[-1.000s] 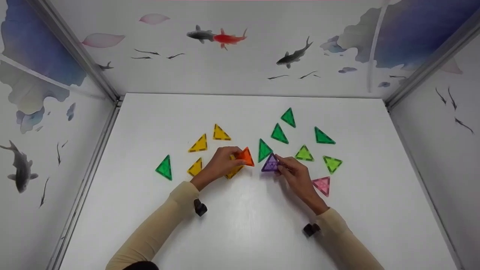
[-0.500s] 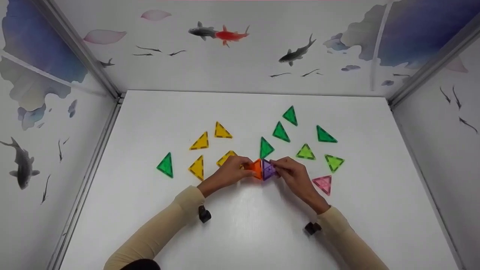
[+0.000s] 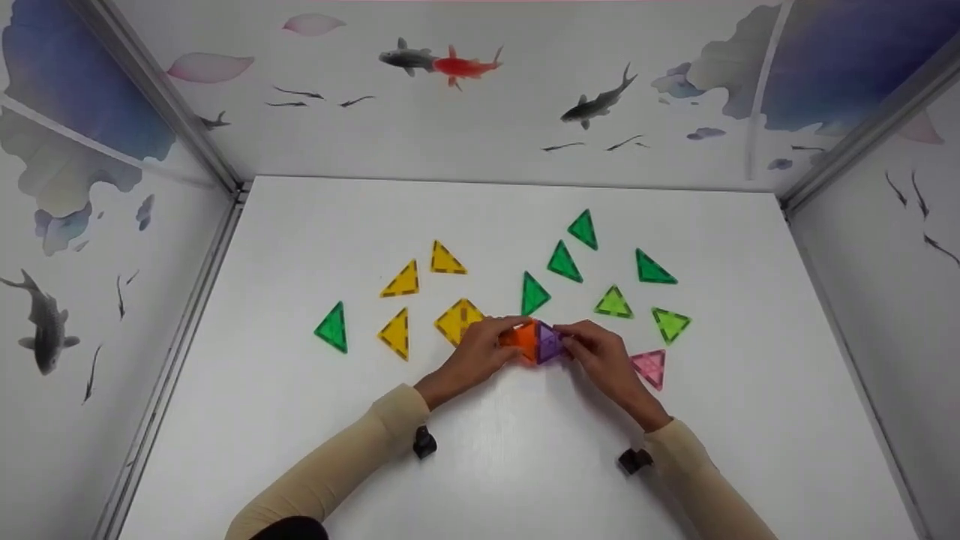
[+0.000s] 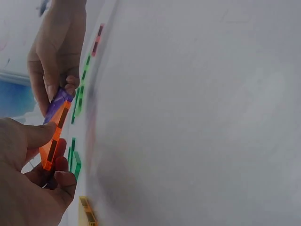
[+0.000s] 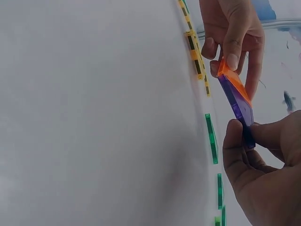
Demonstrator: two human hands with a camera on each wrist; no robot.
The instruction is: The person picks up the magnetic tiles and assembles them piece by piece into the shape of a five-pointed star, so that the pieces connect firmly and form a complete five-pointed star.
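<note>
My left hand (image 3: 480, 351) pinches an orange translucent triangular magnetic tile (image 3: 528, 342) between thumb and fingers. A purple triangular magnetic tile (image 3: 548, 343) is pinched by my right hand (image 3: 606, 363). The two tiles meet along one edge, and both wrist views show them held up off the table, with a slight angle at the join. In the left wrist view the orange tile (image 4: 58, 136) hides part of the purple one (image 4: 57, 104). Just behind the pair lies a green triangle (image 3: 534, 293). A pink triangle (image 3: 651, 368) lies beside my right hand.
Yellow triangles (image 3: 394, 334) lie to the left, two of them joined into a square (image 3: 458, 321) by my left hand. One green triangle (image 3: 332, 328) is farther left. Green (image 3: 655, 267) and lime (image 3: 614, 302) triangles lie right and behind. Walls surround the white table (image 3: 495, 465).
The orange and purple tiles, apart a second ago, have come together edge to edge. My left hand has moved right and nearer, uncovering the yellow square; both hands have shifted slightly right since.
</note>
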